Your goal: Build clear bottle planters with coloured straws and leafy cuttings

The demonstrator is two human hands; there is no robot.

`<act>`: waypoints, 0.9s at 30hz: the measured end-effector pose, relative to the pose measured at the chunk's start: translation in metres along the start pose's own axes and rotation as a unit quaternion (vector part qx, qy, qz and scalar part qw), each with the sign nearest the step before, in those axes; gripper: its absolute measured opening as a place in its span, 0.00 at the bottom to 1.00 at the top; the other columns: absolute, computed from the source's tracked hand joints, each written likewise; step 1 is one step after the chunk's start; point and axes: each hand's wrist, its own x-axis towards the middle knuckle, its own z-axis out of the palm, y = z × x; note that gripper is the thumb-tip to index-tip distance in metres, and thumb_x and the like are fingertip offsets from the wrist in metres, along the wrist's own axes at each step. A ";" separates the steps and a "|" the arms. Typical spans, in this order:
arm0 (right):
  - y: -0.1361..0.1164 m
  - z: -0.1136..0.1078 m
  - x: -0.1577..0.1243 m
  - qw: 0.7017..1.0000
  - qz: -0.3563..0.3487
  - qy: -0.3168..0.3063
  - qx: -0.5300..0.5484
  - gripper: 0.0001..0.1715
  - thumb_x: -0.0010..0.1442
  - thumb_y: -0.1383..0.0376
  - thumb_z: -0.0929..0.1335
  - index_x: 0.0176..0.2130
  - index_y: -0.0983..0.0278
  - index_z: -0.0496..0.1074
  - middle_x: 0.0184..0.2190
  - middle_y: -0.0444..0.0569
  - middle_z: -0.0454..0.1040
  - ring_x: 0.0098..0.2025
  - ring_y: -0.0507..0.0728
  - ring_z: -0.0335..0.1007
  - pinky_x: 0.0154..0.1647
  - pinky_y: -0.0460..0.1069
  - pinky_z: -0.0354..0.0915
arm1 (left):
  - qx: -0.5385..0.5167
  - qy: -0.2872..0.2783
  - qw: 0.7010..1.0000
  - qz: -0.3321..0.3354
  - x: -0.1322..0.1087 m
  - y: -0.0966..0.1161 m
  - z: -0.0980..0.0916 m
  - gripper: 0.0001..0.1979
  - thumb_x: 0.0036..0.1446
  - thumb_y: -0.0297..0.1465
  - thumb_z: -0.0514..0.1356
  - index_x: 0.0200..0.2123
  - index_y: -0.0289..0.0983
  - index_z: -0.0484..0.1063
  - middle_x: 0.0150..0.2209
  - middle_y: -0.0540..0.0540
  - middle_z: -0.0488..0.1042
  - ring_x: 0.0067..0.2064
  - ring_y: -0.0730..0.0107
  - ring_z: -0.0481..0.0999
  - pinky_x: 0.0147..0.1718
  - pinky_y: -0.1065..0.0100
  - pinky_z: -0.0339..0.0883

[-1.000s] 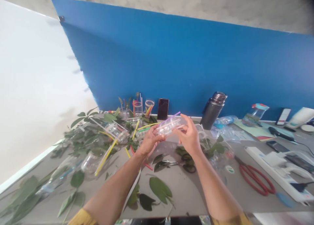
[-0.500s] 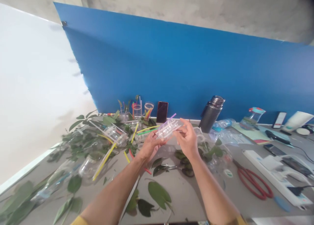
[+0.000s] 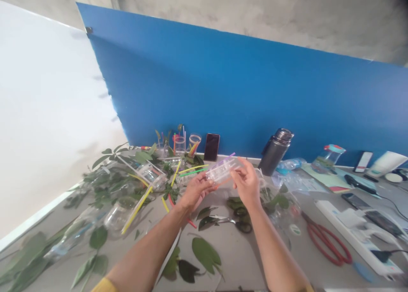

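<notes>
A clear ribbed plastic bottle is held tilted above the middle of the table, its right end raised. Along its far side runs a purple straw, with a pale straw along the near side. My left hand is closed around the bottle's lower left end. At the other end, the thumb and fingers of my right hand close on the bottle's edge, the index finger partly raised. Beneath the hands lie black-handled scissors and a large green leaf.
Leafy cuttings and cut bottles with yellow straws crowd the left. A phone leans against the blue partition. To the right stand a dark flask, red-handled scissors and a power strip.
The bottle has turned slightly in my hands, and its purple straw lies flatter. My right fingers have shifted along its right end. The view has moved a little.
</notes>
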 end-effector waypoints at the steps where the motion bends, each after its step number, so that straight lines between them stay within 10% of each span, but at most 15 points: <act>1: 0.001 0.000 0.001 1.000 0.005 0.014 0.001 0.34 0.57 0.52 0.75 0.58 0.62 0.69 0.31 0.44 0.78 0.18 0.49 0.63 0.17 0.46 0.61 | 0.004 -0.004 1.000 -0.004 0.000 -0.001 -0.001 0.27 0.47 0.33 0.77 0.50 0.33 0.77 0.51 0.37 0.81 0.47 0.60 0.82 0.47 0.63 0.74; 9: 0.006 -0.004 0.004 0.999 0.026 0.025 -0.010 0.30 0.54 0.56 0.77 0.53 0.62 0.70 0.28 0.42 0.76 0.19 0.49 0.63 0.18 0.45 0.60 | 0.012 0.029 0.999 -0.028 -0.003 -0.012 -0.002 0.40 0.41 0.31 0.79 0.57 0.37 0.69 0.46 0.39 0.82 0.44 0.56 0.82 0.44 0.56 0.76; 17: 0.001 -0.003 -0.002 0.998 -0.037 0.040 -0.017 0.27 0.59 0.52 0.74 0.53 0.63 0.73 0.44 0.55 0.82 0.20 0.50 0.67 0.19 0.49 0.66 | -0.009 0.040 0.998 -0.051 -0.005 -0.011 0.005 0.31 0.41 0.31 0.78 0.48 0.35 0.72 0.47 0.39 0.80 0.44 0.60 0.81 0.40 0.63 0.76; 27: 0.012 -0.002 0.001 0.998 0.022 0.005 -0.057 0.26 0.55 0.58 0.76 0.51 0.63 0.74 0.31 0.46 0.81 0.19 0.50 0.65 0.20 0.47 0.63 | -0.005 0.035 0.999 -0.038 -0.004 -0.013 0.004 0.32 0.43 0.30 0.77 0.52 0.37 0.71 0.52 0.40 0.78 0.44 0.63 0.81 0.36 0.68 0.76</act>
